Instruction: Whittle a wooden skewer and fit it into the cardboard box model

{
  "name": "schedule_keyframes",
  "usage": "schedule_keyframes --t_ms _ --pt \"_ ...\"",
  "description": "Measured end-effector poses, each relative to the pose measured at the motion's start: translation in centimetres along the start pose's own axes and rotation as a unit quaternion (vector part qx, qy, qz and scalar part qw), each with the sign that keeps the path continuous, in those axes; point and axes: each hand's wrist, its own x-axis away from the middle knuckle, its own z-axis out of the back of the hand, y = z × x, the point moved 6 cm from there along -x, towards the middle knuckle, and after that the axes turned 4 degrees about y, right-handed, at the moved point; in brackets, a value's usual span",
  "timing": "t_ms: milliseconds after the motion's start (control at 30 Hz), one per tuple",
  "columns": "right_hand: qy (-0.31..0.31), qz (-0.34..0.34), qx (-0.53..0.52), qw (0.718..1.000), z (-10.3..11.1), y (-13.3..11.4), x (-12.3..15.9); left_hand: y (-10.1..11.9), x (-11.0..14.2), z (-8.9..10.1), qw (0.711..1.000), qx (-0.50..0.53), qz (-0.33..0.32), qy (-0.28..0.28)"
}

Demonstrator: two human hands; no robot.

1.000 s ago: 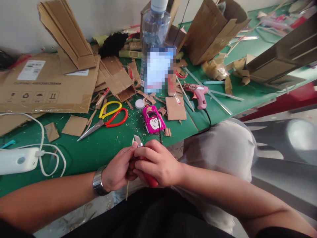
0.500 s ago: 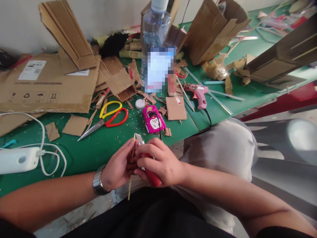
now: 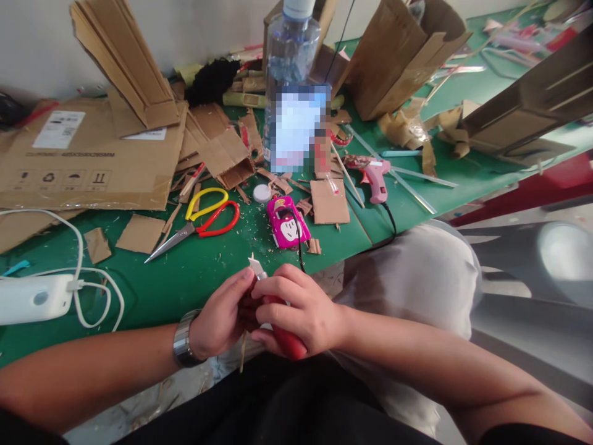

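Note:
My left hand (image 3: 225, 315), with a metal watch at the wrist, is closed round a thin wooden stick (image 3: 243, 353). The stick's pale tip shows above the thumb and its lower end hangs below the hand. In my right hand (image 3: 303, 309) is a utility knife (image 3: 288, 341) with a red handle. Its blade lies against the stick near the tip. Both hands are close together at the table's front edge, and some fingers are hidden between them. Just beyond lies a pink car-shaped power socket (image 3: 288, 224) with a black cord.
Scissors (image 3: 199, 219) with yellow and red handles lie left of the socket. A pink glue gun (image 3: 375, 179) rests to the right. Behind stand a water bottle (image 3: 291, 55) and a blurred-out screen (image 3: 299, 127). Cardboard (image 3: 78, 167) and a white power strip (image 3: 37, 300) are at left.
The knife blade has tilted and moved onto the stick, crossing it near the tip. My right hand has shifted slightly downward. The left hand keeps its grip.

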Motion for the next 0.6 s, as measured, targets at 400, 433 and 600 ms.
schedule_keyframes --t_ms 400,433,600 --pt "-0.002 0.02 0.004 1.0 -0.26 -0.26 0.16 0.0 0.06 -0.28 0.999 0.007 -0.007 -0.031" --pt "-0.001 0.02 0.006 1.0 -0.27 -0.26 0.19 -0.04 0.06 -0.28 0.999 0.008 -0.004 -0.032" --pt "0.0 0.02 0.013 1.0 -0.35 -0.19 0.4 -0.49 0.04 0.08 0.999 0.001 0.023 -0.023"
